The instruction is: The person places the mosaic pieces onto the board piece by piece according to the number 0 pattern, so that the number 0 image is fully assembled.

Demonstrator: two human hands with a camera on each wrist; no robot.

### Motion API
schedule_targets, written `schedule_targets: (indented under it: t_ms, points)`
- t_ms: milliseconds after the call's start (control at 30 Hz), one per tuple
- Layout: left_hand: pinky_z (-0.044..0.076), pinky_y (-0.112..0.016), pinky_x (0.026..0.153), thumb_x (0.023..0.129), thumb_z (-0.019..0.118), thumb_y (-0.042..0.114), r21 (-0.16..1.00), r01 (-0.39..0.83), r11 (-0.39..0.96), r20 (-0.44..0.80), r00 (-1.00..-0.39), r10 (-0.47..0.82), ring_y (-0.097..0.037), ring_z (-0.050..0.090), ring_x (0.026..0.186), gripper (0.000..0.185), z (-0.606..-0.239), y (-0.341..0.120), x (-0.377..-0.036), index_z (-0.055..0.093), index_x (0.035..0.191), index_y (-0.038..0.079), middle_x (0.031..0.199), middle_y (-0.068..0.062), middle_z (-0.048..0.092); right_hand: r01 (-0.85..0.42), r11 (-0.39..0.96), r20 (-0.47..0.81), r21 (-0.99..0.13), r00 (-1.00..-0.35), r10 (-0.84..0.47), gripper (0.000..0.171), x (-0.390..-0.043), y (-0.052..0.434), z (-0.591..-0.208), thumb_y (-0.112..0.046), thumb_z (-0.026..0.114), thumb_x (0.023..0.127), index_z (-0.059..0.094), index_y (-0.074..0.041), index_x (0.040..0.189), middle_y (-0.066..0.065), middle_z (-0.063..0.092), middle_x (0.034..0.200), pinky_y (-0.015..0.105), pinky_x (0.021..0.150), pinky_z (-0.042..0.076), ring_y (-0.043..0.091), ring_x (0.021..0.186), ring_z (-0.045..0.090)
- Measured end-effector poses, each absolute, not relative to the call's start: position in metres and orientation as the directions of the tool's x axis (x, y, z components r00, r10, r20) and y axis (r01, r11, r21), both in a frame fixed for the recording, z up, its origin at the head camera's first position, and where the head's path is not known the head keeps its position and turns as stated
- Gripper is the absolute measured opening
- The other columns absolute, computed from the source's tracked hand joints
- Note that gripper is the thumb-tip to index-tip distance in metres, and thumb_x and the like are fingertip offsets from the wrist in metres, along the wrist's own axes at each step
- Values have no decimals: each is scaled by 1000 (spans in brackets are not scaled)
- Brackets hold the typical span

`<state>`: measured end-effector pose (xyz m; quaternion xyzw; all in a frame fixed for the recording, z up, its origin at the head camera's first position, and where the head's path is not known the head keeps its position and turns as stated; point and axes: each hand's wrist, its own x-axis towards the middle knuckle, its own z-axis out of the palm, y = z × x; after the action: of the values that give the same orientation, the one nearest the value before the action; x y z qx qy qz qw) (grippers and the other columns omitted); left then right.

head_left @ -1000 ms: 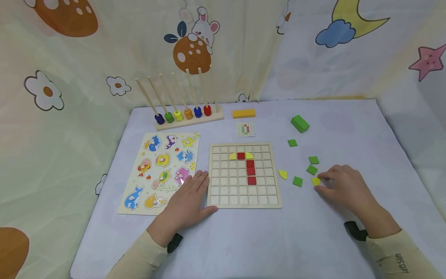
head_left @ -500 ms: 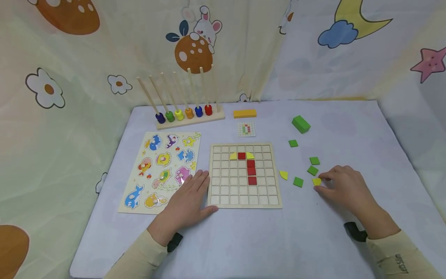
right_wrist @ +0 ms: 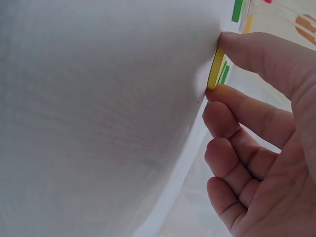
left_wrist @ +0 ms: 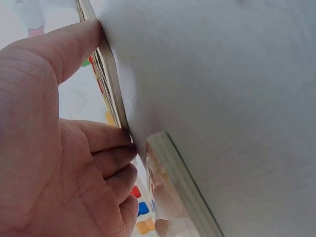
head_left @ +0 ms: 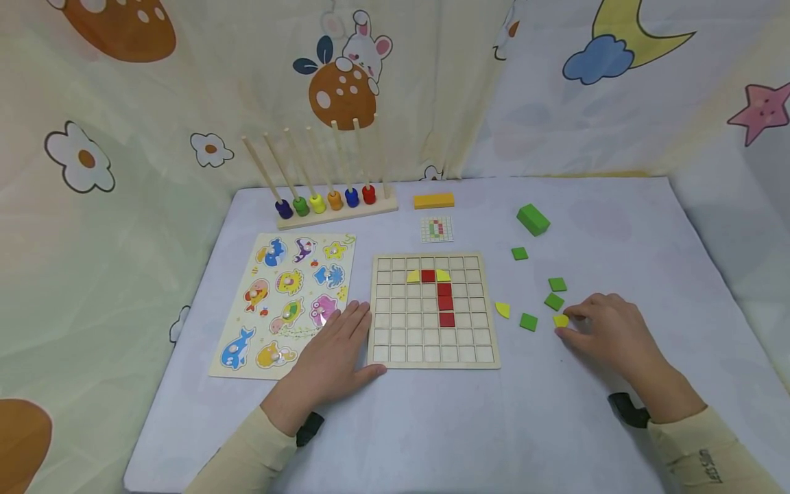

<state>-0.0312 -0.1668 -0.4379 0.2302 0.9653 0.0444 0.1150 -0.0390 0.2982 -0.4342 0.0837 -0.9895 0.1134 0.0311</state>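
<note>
Between its thumb and index finger my right hand [head_left: 611,334] pinches a yellow quarter-round tile [head_left: 560,320], low at the table surface; the right wrist view shows the tile [right_wrist: 216,68] edge-on. My left hand [head_left: 330,360] lies with straight fingers, thumb and fingertips at the left edge of the wooden grid board [head_left: 401,346]. On that board sit red squares [head_left: 445,303] in a column, one more red square above, and two yellow quarter-rounds [head_left: 413,276]. Right of the board lie another yellow quarter-round [head_left: 503,310] and several green square tiles [head_left: 528,322].
A sea-animal knob puzzle [head_left: 247,357] lies left of the board, partly under my left hand. Behind stand a peg rack [head_left: 336,218] with coloured beads, an orange bar [head_left: 434,201], a small pattern card [head_left: 437,230] and a green block [head_left: 533,219].
Both hands stay nearly where they were. The yellow tile in my right hand's fingertips has barely turned; the slight shift of the scene comes from the head view.
</note>
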Motion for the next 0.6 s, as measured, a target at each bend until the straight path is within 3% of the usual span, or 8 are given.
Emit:
schedule_targets:
  t_ms: [367,600]
  points:
    - [17,-45,135,91,65,70,144,435,889,-203,-866,456,-25,15,165,105,-437,-166,-30,26,166,9,177,-6,21,-157,954,107,-256,-985,-133,36,-37,294,-428,-23,91,75,81,-1,102,17,74,97,60,81,48,40,94,63]
    - [17,-45,135,91,65,69,141,439,888,-199,-866,459,-26,15,165,104,-437,-166,-30,27,166,8,176,-6,21,-186,948,137,-258,-978,-155,34,-38,280,-417,-20,92,74,82,-2,101,14,73,94,57,76,47,39,93,63]
